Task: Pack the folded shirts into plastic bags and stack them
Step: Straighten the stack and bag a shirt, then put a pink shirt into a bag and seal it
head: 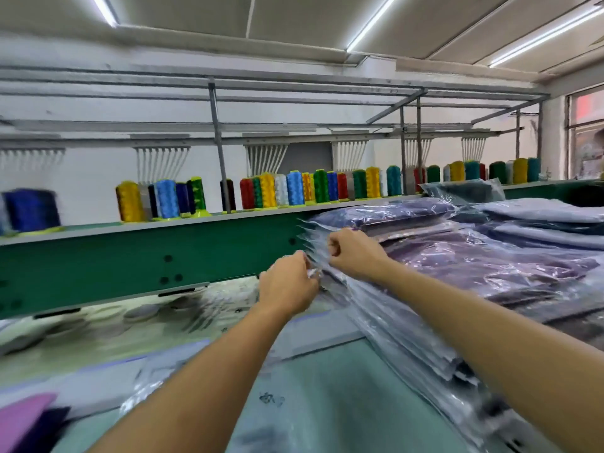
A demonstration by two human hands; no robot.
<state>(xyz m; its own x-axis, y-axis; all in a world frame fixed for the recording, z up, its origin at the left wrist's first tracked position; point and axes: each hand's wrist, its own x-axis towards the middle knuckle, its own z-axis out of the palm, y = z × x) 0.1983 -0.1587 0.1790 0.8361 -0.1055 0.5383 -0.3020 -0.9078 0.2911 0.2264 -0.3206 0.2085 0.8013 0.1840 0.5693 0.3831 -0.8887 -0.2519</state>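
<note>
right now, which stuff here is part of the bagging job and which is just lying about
Job in hand: left hand and right hand, both gripping bag edges; stack of bagged shirts; purple and navy cloth, probably shirts waiting, though blurred.

Just lying about: thread spools; green beam under them.

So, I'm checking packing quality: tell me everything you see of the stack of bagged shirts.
The stack of bagged shirts is a pile of clear, glossy plastic bags holding folded purple shirts. It lies flat on the pale green table, and the bag edges are fanned where the left hand and right hand grip them.
</note>
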